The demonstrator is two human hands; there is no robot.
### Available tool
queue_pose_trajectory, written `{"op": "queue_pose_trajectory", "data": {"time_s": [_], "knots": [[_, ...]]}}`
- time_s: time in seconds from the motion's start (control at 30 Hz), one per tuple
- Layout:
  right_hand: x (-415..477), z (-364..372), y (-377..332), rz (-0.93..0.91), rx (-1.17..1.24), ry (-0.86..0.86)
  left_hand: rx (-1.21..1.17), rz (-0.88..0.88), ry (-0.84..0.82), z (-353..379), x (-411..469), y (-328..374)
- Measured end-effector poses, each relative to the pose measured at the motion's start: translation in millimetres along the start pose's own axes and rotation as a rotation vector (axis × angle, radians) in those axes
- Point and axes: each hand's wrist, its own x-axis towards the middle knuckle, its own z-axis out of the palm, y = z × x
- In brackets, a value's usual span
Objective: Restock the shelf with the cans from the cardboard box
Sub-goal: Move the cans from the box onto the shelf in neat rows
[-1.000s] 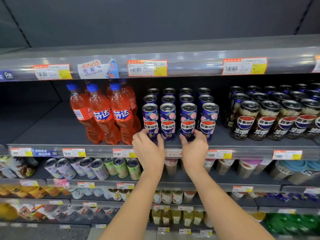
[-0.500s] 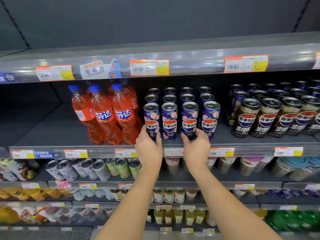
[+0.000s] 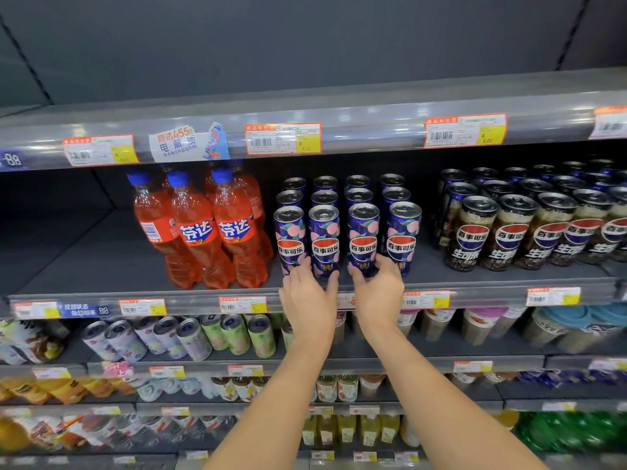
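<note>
Left hand has shifted right and now pinches the base of the second peach Pepsi can; right hand still pinches the third can beside it. Their shelf row looks full: likely final straightening.

Lighting's decent and even, coming from overhead. You get glare streaks along the clear shelf-edge strip and shiny can tops. Shadow deepens toward the back at 9 o'clock. Wide-angle bending at 3 and 9, and the lower shelves around 7 o'clock are smeary.
</note>
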Motion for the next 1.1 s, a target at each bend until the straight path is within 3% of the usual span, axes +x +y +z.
{"op": "queue_pose_trajectory", "data": {"time_s": [0.97,1.1], "knots": [[0.7,-4.6,-2.5,0.026,0.018,-0.04,-0.03,0.029,0.042,8.7,-0.2,-4.5],[4.7,-21.7,-3.4,0.085,0.095,0.04,-0.052,0.006,0.052,8.6,0.4,-5.3]]}}
